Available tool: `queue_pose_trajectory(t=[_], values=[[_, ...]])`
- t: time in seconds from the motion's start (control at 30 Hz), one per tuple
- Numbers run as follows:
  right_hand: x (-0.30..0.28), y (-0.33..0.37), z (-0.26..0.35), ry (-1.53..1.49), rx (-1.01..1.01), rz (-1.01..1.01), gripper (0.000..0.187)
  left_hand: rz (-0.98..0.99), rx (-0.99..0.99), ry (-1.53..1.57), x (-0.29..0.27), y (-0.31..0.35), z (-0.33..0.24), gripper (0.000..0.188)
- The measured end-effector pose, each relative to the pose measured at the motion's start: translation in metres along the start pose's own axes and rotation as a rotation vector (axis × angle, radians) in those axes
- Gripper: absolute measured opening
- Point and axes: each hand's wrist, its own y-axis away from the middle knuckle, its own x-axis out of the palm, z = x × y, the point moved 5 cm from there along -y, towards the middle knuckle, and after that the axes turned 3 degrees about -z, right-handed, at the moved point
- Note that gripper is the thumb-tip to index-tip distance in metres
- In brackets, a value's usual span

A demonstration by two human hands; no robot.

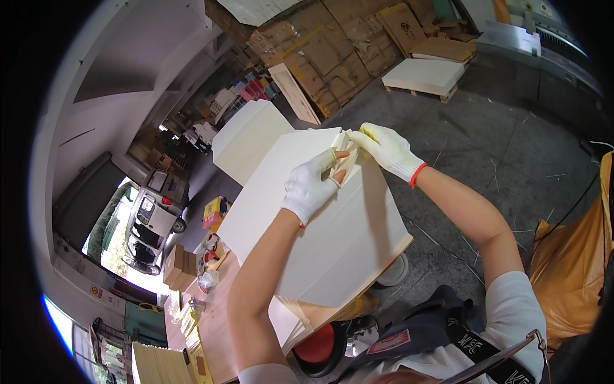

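Note:
A large stack of white paper sheets (332,249) lies in front of me, its upper sheets lifted into a ridge. My left hand (309,187), in a white knit glove with thumb and index fingertip bare, is closed over the sheet edges at the ridge. Narrow layers of the sheets (345,160) show between that finger and thumb. At the far corner of the stack my right hand (389,152), in a white glove with a red cuff and yellow on the fingers, pinches the sheet edges. Its fingertips are partly hidden.
Another white stack (249,131) stands just beyond. To the left, a wooden table (220,320) bears brown boxes (179,269) and small items. A low pallet stack (425,78) sits on the floor. An orange cover (569,275) hangs at right; a red round stool (316,345) is below.

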Motion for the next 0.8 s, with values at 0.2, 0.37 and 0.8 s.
queue_pose_trajectory(t=[0.2,0.37,0.8], values=[[-0.021,0.003,0.006,-0.713,0.321,-0.019,0.061,-0.116,0.036,-0.201,-0.002,0.007,-0.011,0.065],[0.056,0.021,0.024,-1.149,0.521,0.604,0.037,-0.224,0.025,-0.171,0.000,0.020,0.001,0.080],[0.056,0.048,0.059,-0.911,0.603,0.520,0.016,-0.325,-0.511,1.797,0.059,0.236,0.068,0.051]])
